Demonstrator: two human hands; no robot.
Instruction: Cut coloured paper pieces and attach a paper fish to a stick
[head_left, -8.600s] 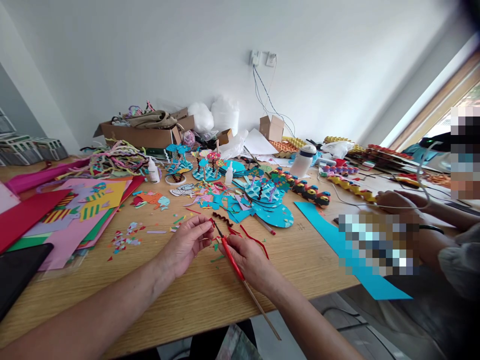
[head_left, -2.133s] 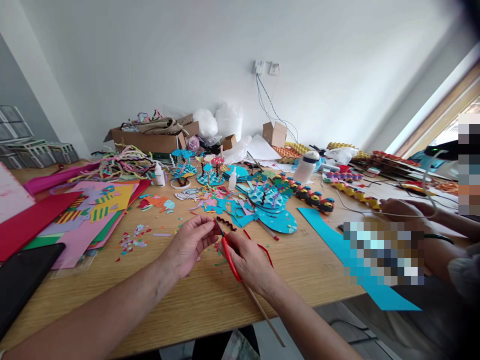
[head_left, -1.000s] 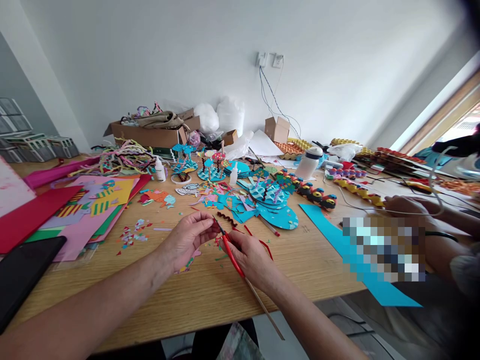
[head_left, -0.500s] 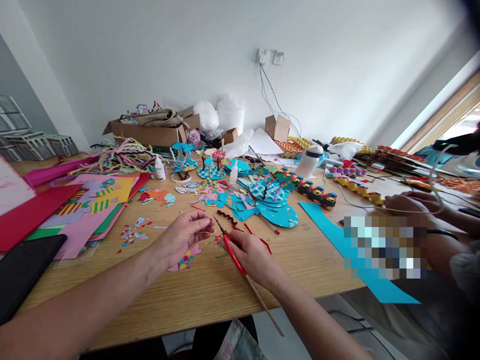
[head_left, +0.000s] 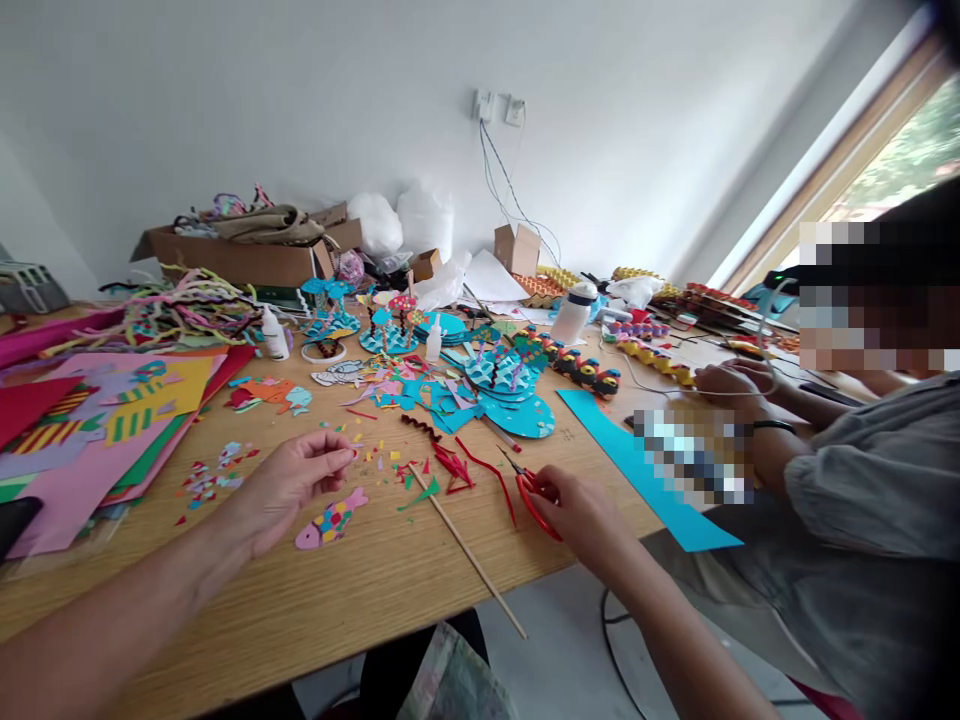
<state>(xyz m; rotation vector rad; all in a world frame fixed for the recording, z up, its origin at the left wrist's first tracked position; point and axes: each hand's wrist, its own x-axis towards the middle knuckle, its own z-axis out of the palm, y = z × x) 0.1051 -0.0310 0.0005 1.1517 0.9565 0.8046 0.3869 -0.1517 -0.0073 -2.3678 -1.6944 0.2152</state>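
Note:
My left hand is raised just over the table, thumb and fingertips pinched on a tiny red paper piece. Beneath it lies a pink paper fish covered with coloured dots. My right hand grips the red handles of a small pair of scissors, whose dark pointed blades aim up and left. Between my hands are a thin wooden stick, red paper scraps, a green scrap and a brown fuzzy stem.
Coloured paper sheets are stacked at left. Glue bottles, blue paper pieces and paper models stand farther back. A blue strip overhangs the front edge at right, beside a seated person.
My right hand has moved right with the scissors, away from my left hand. The left hand still pinches, now farther left in view. The view has turned right.

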